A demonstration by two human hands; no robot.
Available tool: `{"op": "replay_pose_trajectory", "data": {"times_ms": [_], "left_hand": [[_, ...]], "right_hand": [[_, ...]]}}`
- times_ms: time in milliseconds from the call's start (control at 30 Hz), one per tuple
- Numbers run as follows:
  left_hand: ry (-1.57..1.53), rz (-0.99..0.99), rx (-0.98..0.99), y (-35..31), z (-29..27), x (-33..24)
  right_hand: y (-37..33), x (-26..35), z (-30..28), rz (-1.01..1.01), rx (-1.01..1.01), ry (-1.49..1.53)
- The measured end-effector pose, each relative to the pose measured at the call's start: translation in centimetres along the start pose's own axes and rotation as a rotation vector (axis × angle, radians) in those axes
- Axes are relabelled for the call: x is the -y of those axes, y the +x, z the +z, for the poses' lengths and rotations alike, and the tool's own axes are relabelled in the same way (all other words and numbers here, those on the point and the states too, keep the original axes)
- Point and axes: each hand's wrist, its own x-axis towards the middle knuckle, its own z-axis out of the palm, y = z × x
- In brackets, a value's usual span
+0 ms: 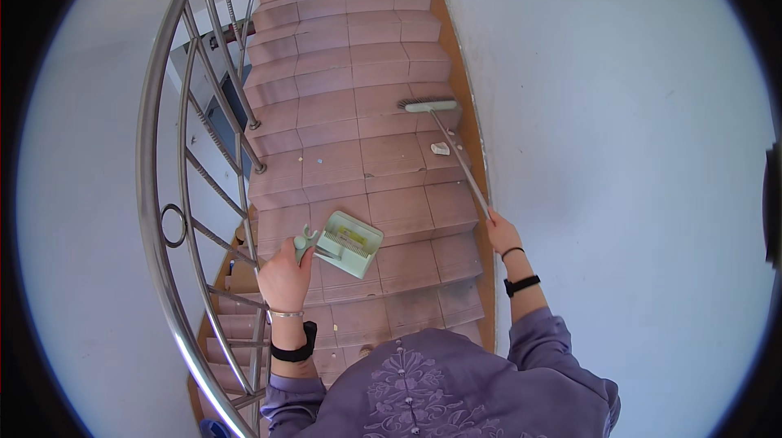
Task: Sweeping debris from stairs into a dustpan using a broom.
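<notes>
My left hand point(285, 275) grips the handle of a pale green dustpan point(349, 243), held above a pink tiled stair step. My right hand point(503, 234) holds the end of a long thin broom handle point(460, 161) that slants up the stairs. The broom's green head point(427, 104) rests on a step a few treads higher. A small crumpled white scrap point(441, 148) lies on the step just below the broom head, beside the handle. Both wrists wear black bands, and my purple sleeves come in from the lower edge.
A pink tiled staircase point(350, 72) climbs away, with an orange skirting along the white wall point(611, 153) on the right. A curved stainless steel railing point(183, 153) with balusters runs along the left. Small specks of litter dot one step.
</notes>
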Motion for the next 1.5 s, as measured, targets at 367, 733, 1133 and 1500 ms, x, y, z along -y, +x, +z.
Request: {"op": "replay_pose_trajectory", "data": {"times_ms": [367, 733, 1133, 1500], "left_hand": [[0.02, -0.003, 0.049, -1.3, -0.3, 0.4], [0.012, -0.003, 0.075, -1.1, -1.1, -1.2], [0.044, -0.083, 0.108, -3.9, -1.3, -0.9], [-0.001, -0.124, 0.015, -8.8, -3.7, 2.7]], "right_hand": [[4.6, 8.8, 2.5, 0.008, 0.213, -0.085], [8.5, -1.5, 2.5, 0.098, 0.073, -0.081], [-10.5, -6.3, 2.1, -0.216, 0.037, 0.069], [-14.0, 3.2, 5.0, -0.225, 0.241, 0.165]]}}
